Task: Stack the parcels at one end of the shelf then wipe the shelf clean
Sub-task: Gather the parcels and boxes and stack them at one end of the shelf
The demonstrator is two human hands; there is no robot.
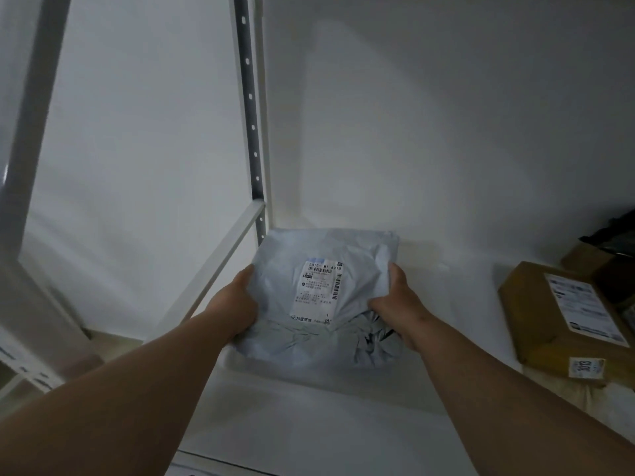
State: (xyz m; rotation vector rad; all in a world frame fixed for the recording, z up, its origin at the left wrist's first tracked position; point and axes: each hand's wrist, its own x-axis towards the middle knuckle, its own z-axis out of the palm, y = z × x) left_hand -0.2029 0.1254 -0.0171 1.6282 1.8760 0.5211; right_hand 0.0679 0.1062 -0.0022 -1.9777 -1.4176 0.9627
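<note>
A soft grey plastic mailer parcel [316,255] with a white shipping label lies at the left end of the white shelf [309,424], close to the rear upright. My left hand [237,304] grips its left edge, fingers tucked under. My right hand [395,300] grips the crumpled right side near the lower corner. A brown cardboard box [536,324] with white labels sits at the right end of the shelf. Behind it are another brown box [580,259] and a dark bag [615,231], partly cut off.
A perforated metal upright [252,132] rises at the shelf's back left corner, with a white side rail [220,266] running toward me. The white wall stands behind. A pale soft item [577,396] lies under the front box. Lower shelving shows dimly at far left.
</note>
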